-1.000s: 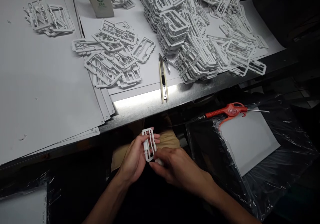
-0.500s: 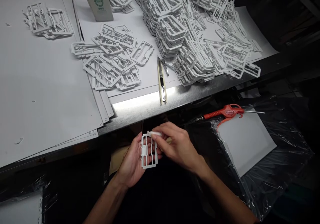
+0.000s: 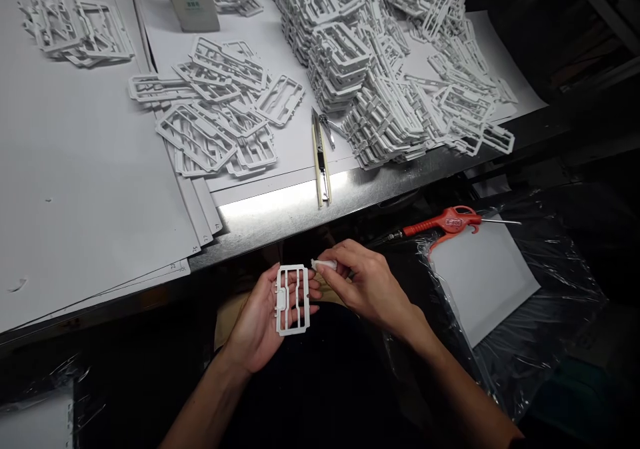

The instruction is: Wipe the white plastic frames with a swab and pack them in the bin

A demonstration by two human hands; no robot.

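My left hand holds a white plastic frame with long slots, its thumb at the upper left edge and the fingers behind it. Just right of that frame, my right hand pinches a small white piece, whose kind I cannot make out because the fingers cover part of it. The piece is apart from the frame. Beyond the hands, a cutter knife lies across the table's metal edge, with nail clippers beside it.
Loose white frames lie in a heap on the table, and tall stacks stand behind to the right. A smaller pile is at far left. A grey-green box stands at the back. A red air gun rests at right.
My right hand has drawn the small white piece off the top edge of the frame, to the right. My left hand still holds the frame. The whole view has shifted slightly.
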